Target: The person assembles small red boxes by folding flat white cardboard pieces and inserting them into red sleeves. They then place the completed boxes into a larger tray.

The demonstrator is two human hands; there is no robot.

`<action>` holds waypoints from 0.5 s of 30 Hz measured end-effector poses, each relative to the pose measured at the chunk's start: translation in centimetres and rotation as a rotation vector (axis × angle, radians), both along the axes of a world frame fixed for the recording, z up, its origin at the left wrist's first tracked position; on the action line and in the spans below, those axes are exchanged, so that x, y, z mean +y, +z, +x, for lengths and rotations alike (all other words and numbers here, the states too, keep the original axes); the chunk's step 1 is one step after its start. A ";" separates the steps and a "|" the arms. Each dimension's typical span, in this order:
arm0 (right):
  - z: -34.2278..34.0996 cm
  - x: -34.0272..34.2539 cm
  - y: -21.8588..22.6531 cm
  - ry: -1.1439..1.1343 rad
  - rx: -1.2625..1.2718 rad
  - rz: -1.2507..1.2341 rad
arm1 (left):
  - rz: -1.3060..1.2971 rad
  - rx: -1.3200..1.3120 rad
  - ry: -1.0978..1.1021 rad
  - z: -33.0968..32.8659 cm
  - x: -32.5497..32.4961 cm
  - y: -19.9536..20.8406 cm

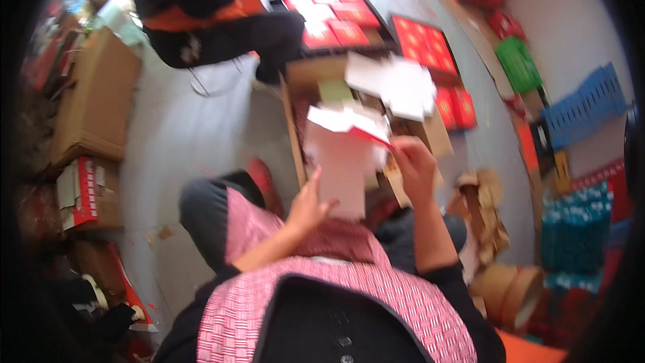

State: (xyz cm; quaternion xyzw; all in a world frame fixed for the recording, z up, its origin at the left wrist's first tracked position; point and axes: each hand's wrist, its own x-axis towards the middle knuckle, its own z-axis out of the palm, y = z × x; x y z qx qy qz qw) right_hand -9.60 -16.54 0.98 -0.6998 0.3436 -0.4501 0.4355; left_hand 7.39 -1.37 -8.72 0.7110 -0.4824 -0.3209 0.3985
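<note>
Spreading across the middle of the frame, a thin card blank point(336, 175), pinkish-white with white flaps at its upper end and a red strip along one edge, sits between the person's two hands, partly in front of an open carton point(293, 133). The right hand point(413, 159) appears to have its fingers pinched on the red strip at the blank's upper right. The left hand point(312, 207) is at the blank's lower left edge, forefinger and thumb spread; blur leaves me unable to tell whether its fingers grasp the card or merely steady it. The blank looks light, fairly stiff when flat yet quick to bend at its folds, perhaps a little slick; the broad panel's edges seem the best hold, since a squeezed flap could crease. Just beyond, white card pieces point(406, 87) lie over the carton's upper right. Farther up are red boxes point(349, 32); a co-worker point(171, 0) appears seated at upper left. A green basket point(519, 66) and a blue basket point(584, 107) are at right.
</note>
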 end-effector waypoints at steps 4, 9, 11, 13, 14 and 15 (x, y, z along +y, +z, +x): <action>0.2 2.6 5.4 0.115 0.063 -0.357 | -0.531 -0.107 0.125 3.4 -3.0 7.2; 1.7 8.0 5.5 -0.078 0.108 -0.829 | -0.501 0.340 -0.465 7.4 -3.6 11.5; 0.7 10.7 2.2 -0.077 -0.033 -0.898 | -0.568 0.316 -0.340 7.1 -2.9 13.6; 0.2 12.8 0.3 0.199 -0.066 -0.794 | -0.662 0.588 -0.218 5.8 -2.6 16.1; 0.0 12.9 -0.5 0.303 0.114 -0.494 | -0.709 0.714 -0.223 4.8 -2.7 17.4; -0.5 13.3 -1.6 0.355 0.330 -0.191 | -0.730 0.867 -0.222 3.3 -2.3 17.8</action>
